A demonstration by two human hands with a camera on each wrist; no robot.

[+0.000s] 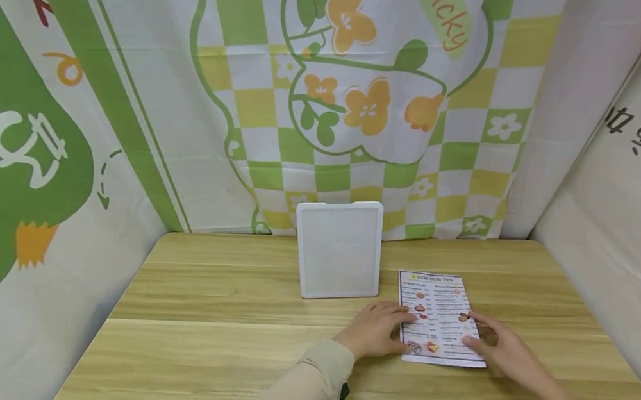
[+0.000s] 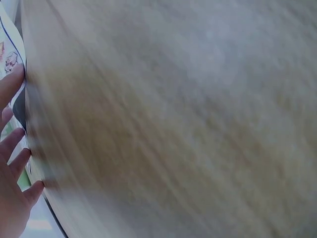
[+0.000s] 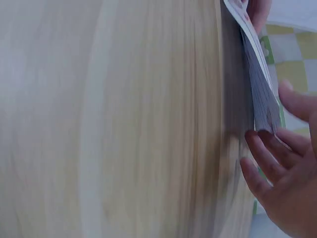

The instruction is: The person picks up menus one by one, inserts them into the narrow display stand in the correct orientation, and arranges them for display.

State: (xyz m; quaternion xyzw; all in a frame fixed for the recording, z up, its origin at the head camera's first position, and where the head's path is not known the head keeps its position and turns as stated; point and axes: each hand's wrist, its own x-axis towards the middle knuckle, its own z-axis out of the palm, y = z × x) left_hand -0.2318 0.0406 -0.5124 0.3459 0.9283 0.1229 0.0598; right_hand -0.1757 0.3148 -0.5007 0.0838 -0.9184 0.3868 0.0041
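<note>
A printed paper menu (image 1: 438,324) headed "DIM SUM INN", with small food pictures, lies to the right of the table's middle. My left hand (image 1: 377,331) holds its left edge, the thumb near the lower corner. At the opposite edge, my right hand (image 1: 505,353) has its thumb and index finger over the print. In the right wrist view the sheet (image 3: 260,79) bows slightly above the wood, between the thumb and fingers. The left wrist view catches only a curled paper edge (image 2: 12,44) beside the left thumb. Left of the menu, a white-framed flat panel (image 1: 339,250) stands upright.
The wooden table (image 1: 199,317) runs back to a hanging cloth (image 1: 369,179) with green and yellow checks. Printed fabric walls close in the left and right sides.
</note>
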